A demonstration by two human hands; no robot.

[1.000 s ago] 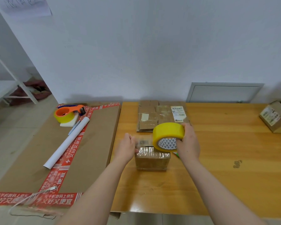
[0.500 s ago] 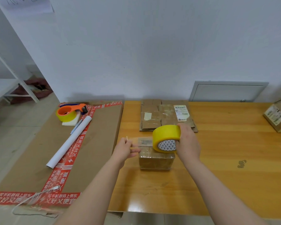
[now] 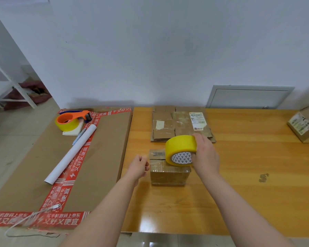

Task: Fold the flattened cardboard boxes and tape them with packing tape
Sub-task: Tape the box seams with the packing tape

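Since a second ago, the tape roll (image 3: pixel 181 148) has dropped from above the small box (image 3: pixel 169 173) to touch the right part of its top. The left hand (image 3: pixel 139 166) has drawn back to just left of the box. That hand is curled, thumb and forefinger together, apparently pinching the free end of the tape strip (image 3: pixel 154 154). The strip is clear and hard to make out. The right hand (image 3: pixel 205 157) grips the roll, fingers over its far rim and thumb at the core.

The box sits on the wooden table (image 3: pixel 257 175), near of the flattened boxes (image 3: pixel 180 125), with its long axis running left to right. A dark seam crosses its top the same way. The roll stands on edge with its patterned core facing the near side, so its axis runs near to far and it pays out leftward along the seam.

The step looks like laying a strip over the top seam. To do it well:
- keep the strip taut and centred on the seam;
- lower the left end past the box edge so it wraps down the side;
- press from one end to the other so no bubbles or creases form;
- keep the box from sliding on the glossy wood.
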